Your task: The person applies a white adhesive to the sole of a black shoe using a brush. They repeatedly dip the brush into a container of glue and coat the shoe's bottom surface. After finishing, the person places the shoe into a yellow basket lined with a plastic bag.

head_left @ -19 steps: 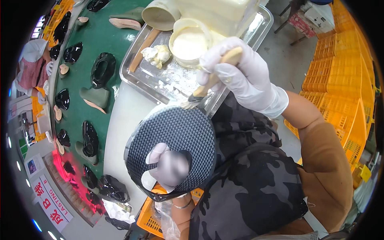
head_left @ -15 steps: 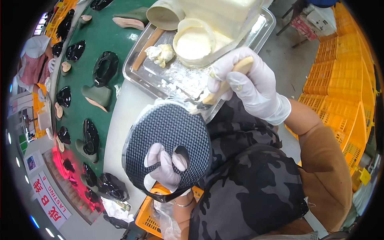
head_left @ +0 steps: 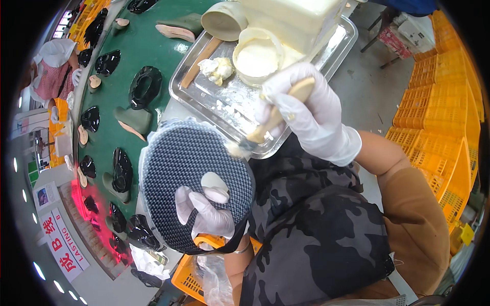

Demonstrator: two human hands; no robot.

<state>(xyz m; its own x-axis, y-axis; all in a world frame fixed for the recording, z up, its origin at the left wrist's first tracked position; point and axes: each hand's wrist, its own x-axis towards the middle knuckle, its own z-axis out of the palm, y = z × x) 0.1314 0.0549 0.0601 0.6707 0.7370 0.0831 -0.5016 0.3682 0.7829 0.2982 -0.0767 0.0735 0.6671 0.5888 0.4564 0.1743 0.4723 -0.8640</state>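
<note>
My left hand grips a rounded shoe upper of dark woven fabric, its fingers poking through an opening in it. White paste coats the upper's far and left edges. My right hand is closed round a brush with a pale wooden handle. The paste-covered bristles touch the upper's right edge, close to the near side of a metal tray. Both hands wear white gloves. On the tray stand a cup of cream-white paste and a large translucent tub.
A wooden stick, a crumpled white lump and a tipped beige cup also lie on the tray. The green belt at left carries glossy black uppers and shoe lasts. Yellow crates stack at right; another person works far left.
My left hand and the upper have shifted left and slightly nearer me. The brush has followed down and left, still at the upper's edge. The whole view has shifted a little.
</note>
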